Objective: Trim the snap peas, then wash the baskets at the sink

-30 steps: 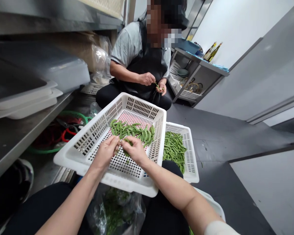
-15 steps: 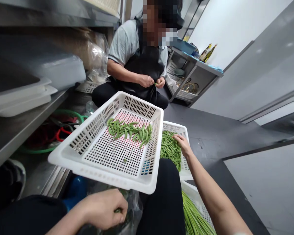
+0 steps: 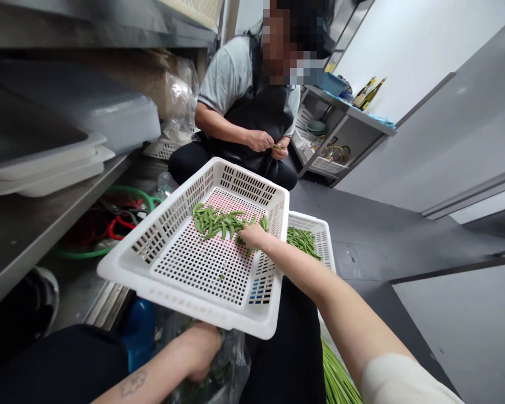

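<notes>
A white perforated basket (image 3: 185,306) sits in front of me, with green pea pods (image 3: 214,220) scattered across its middle. My right hand (image 3: 253,235) reaches into it from the right, fingers bunched down onto the pods at the right end of the pile. Its fingertips are partly hidden, with green showing beside them. Below the basket's near edge, my left hand (image 3: 204,348) is lowered at a clear plastic bag (image 3: 233,365) with green bits inside. The fingers of that hand are out of sight.
A second white basket (image 3: 326,241) holding more pods stands behind on the right, with long green stalks (image 3: 339,379) below it. A co-worker (image 3: 252,112) sits opposite, holding a pod. Left are a metal shelf (image 3: 63,224) and a green-rimmed basket (image 3: 78,253) with red-handled scissors.
My right hand has moved left from the second basket into the nearer one, down to its pods. My left hand has gone lower into the bag, hiding its fingers. The view has shifted slightly.
</notes>
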The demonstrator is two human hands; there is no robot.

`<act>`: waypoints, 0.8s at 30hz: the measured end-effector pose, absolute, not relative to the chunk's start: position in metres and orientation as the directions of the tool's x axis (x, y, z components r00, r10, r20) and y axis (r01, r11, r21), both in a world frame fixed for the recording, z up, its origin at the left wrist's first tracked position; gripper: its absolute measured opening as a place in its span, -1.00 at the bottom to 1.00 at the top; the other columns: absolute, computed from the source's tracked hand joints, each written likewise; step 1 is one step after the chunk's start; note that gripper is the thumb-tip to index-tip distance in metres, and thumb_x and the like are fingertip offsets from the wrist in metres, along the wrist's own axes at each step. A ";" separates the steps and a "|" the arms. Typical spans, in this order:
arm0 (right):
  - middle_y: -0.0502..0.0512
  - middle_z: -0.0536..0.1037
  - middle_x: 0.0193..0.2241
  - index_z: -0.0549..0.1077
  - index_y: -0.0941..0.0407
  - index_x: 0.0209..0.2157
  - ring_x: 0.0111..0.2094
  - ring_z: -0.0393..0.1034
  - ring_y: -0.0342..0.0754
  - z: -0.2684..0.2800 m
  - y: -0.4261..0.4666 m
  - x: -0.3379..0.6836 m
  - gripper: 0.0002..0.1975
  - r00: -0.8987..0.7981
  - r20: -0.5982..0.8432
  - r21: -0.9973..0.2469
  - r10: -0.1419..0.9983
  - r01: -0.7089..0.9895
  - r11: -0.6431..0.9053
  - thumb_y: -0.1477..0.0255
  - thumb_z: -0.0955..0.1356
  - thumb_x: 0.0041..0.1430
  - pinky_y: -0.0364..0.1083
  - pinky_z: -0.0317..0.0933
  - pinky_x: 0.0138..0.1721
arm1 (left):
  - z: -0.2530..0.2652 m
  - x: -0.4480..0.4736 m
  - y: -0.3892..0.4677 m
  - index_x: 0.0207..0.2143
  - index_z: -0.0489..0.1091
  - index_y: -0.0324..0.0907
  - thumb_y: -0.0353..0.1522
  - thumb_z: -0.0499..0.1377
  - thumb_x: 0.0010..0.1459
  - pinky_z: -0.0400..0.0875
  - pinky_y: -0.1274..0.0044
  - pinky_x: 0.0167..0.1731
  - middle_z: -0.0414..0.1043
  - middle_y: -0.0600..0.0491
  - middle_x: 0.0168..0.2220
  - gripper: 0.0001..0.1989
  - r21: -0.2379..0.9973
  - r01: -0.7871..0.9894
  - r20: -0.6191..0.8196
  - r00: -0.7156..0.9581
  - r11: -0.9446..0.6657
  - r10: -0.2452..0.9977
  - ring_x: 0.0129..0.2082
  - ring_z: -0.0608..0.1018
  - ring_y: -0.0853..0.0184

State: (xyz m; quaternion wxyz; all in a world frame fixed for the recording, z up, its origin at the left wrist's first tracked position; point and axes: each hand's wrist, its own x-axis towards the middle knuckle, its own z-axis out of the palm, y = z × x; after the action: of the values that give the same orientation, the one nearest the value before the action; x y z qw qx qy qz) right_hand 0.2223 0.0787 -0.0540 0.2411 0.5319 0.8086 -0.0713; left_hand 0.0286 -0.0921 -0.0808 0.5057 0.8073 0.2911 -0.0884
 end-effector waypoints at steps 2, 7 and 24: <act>0.37 0.47 -0.15 0.50 0.23 -0.25 -0.19 0.44 0.16 -0.061 0.081 0.216 -0.80 -0.332 -0.452 0.122 0.828 0.896 0.427 0.57 0.28 0.09 0.04 0.33 -0.26 | -0.049 0.025 -0.083 -0.77 0.20 -0.16 -0.46 0.16 -0.30 0.25 0.48 -0.56 0.09 0.14 -0.77 -0.84 0.708 0.628 -0.583 0.778 -0.323 0.234 -0.67 0.29 0.32; 0.12 0.51 -0.32 0.42 0.15 -0.38 -0.24 0.44 -0.01 -0.045 0.075 0.219 -0.88 -0.370 -0.316 -0.214 0.874 0.925 0.314 0.48 0.26 0.15 -0.10 0.28 -0.29 | 0.008 0.002 -0.060 -0.56 0.38 -0.17 -0.26 0.13 -0.16 0.23 0.62 -0.61 0.31 0.11 -0.62 -0.84 0.848 0.517 -0.516 0.856 0.120 -0.041 -0.64 0.34 0.42; -0.10 0.38 -0.66 0.33 0.19 -0.51 -0.65 0.23 -0.32 -0.030 0.021 0.186 -0.75 -0.273 -0.417 -0.816 0.867 -0.308 -0.489 0.41 0.47 -0.14 -0.33 0.15 -0.66 | -0.018 0.029 -0.005 -0.14 0.31 -0.28 -0.10 0.07 -0.13 0.33 0.54 -0.50 0.43 -0.06 -0.32 -0.45 0.958 0.051 -0.283 0.329 0.283 0.901 -0.33 0.48 0.26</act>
State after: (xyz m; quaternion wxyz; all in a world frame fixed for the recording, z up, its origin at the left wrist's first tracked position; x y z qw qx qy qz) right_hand 0.1863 0.0211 -0.0303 -0.3994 0.4514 0.3094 -0.7355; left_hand 0.0289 -0.0048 -0.0177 0.6439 0.4996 0.4762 0.3301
